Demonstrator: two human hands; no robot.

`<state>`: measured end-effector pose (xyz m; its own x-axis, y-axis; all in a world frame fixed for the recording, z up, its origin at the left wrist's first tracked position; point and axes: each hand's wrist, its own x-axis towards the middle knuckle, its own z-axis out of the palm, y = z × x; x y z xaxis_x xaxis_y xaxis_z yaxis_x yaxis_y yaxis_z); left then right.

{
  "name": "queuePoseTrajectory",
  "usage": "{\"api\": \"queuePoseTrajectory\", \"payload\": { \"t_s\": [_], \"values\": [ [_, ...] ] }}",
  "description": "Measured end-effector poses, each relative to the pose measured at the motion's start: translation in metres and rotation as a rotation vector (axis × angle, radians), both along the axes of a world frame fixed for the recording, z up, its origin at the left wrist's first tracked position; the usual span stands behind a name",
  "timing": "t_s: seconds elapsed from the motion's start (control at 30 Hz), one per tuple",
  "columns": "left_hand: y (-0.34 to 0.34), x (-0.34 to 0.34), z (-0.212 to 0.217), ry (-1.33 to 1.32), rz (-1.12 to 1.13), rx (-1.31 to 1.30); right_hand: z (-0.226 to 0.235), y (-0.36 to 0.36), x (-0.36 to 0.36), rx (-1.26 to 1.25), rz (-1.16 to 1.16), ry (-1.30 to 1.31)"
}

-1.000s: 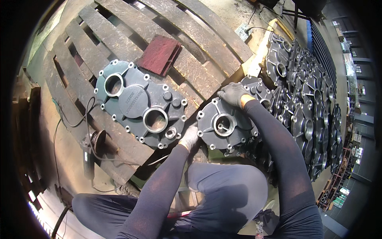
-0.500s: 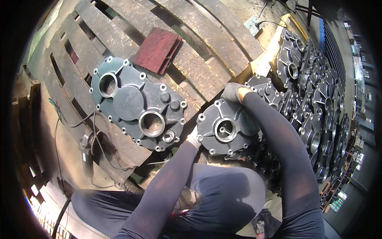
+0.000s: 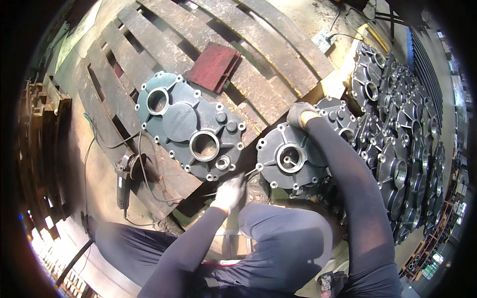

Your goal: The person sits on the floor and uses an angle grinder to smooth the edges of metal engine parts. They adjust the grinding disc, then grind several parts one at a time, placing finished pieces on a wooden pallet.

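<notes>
Fingers of right hand (image 3: 299, 113) curled over top rim of round grey casting (image 3: 292, 158), gripping it. Fingers of left hand (image 3: 229, 192) closed near casting's lower-left edge, apparently pinching a thin rod-like tool (image 3: 251, 173); exact grip hard to tell, glove blurred. Both hands gloved, dark sleeves.

Round casting tipped up on edge, just off pallet (image 3: 208, 35) corner, above person's knees, touching the row of similar housings behind it. Flat face with central bore toward camera, so bore axis points roughly up at the viewer and slightly left. Outline near circular with bolt lugs around rim; no strong long axis, slightly longer along lower-left to upper-right line between the hands.

Judgement for doing the step well: keep top hand firmly on rim so the heavy part does not roll or drop flat, keep knees and lower fingers clear of bottom edge, steady before any tool work at the flange.

Outward: larger oblong grey gearbox cover (image 3: 190, 130) lying flat on pallet slats, long axis upper-left to lower-right, two big bores. Dark red flat block (image 3: 213, 66) beyond it. Angle grinder (image 3: 125, 175) with cable on floor at left. Stack of dark housings (image 3: 402, 129) packed at right.
</notes>
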<state>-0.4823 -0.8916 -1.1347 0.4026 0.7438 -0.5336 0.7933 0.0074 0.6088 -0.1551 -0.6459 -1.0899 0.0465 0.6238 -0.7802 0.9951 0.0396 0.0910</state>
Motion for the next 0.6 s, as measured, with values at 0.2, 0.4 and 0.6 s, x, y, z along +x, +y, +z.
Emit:
{"api": "queuePoseTrajectory", "payload": {
  "t_s": [0.2,0.4,0.6],
  "values": [
    [-0.045,-0.075,0.003,0.297,-0.201,0.303,0.024,-0.004,-0.001,0.177,0.104,-0.148],
    [-0.019,-0.022,0.012,0.05,-0.252,0.16,0.034,-0.007,0.017,0.355,0.036,-0.274],
    [0.009,0.045,0.015,-0.107,-0.168,0.052,0.059,0.033,0.046,0.323,-0.204,-0.218]
  ]
}}
